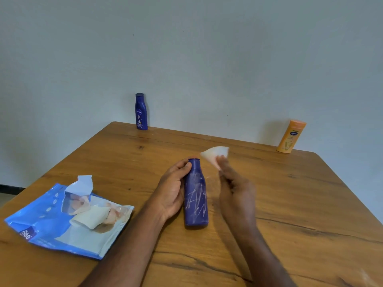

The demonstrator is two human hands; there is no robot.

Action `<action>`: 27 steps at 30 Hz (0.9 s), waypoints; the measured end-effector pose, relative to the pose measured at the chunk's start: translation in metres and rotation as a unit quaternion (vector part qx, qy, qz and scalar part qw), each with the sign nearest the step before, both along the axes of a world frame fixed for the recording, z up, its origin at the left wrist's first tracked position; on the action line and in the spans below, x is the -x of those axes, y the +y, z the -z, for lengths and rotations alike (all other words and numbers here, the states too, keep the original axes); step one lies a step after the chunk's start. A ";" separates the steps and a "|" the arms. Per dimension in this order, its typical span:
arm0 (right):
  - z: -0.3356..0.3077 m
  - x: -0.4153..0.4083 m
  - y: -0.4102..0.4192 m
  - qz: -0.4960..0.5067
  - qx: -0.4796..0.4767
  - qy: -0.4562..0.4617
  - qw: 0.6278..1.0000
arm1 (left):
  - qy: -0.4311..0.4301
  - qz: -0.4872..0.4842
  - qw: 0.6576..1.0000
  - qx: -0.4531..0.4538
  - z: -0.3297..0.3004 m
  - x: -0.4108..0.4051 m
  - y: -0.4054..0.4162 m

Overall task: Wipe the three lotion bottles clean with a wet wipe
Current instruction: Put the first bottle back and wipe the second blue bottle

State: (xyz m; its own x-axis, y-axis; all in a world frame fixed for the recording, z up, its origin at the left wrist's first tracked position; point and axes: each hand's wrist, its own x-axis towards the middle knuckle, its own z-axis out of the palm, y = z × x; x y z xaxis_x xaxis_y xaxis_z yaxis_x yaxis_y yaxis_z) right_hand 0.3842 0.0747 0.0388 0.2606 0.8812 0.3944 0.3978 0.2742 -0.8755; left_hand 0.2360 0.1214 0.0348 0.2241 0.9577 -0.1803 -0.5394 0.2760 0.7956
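Note:
A dark blue lotion bottle (196, 195) with white scribble marks on it rests on the wooden table (290, 204), its base toward me. My left hand (173, 187) grips its left side near the neck. Just right of the bottle, my right hand (234, 189) holds a white wet wipe (215, 155) at the fingertips, slightly blurred, lifted off the bottle near its top. A second dark blue lotion bottle (141, 111) stands upright at the table's far left edge. An orange lotion bottle (291, 136) stands at the far right edge.
A blue wet-wipe pack (41, 222) lies at the front left, its flap peeled up and a wipe poking out of the opening. A pale wall rises right behind the table's far edge.

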 end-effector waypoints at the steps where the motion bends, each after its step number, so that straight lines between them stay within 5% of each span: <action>1: 0.000 0.010 -0.004 -0.056 0.021 -0.007 0.998 | -0.008 0.009 1.000 -0.002 0.001 0.000 0.000; 5: 0.005 0.023 -0.005 -0.151 0.040 -0.210 0.965 | -0.023 0.007 1.000 -0.007 0.004 0.005 0.005; 9: 0.008 0.009 -0.014 -0.259 0.035 -0.315 0.912 | -0.008 -0.048 0.999 0.016 0.007 0.011 0.013; 17: 0.018 -0.005 -0.004 -0.164 0.053 -0.231 0.958 | 0.020 -0.019 1.000 -0.004 0.016 0.006 0.020; 23: 0.011 0.015 -0.001 -0.245 0.024 -0.335 0.910 | 0.006 -0.016 1.000 0.004 0.017 0.012 0.022; 27: 0.011 -0.006 -0.012 -0.292 0.015 -0.309 0.905 | 0.016 -0.033 0.999 0.024 0.019 0.010 0.025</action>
State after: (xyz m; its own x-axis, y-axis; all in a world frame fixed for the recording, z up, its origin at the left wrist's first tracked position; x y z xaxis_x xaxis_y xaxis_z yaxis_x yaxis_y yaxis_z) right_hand 0.3907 0.0625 0.0279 -0.5158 0.8097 0.2800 0.6087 0.5763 -0.5453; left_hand 0.2264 0.1463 0.0159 0.1532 0.9603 -0.2331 -0.5327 0.2790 0.7990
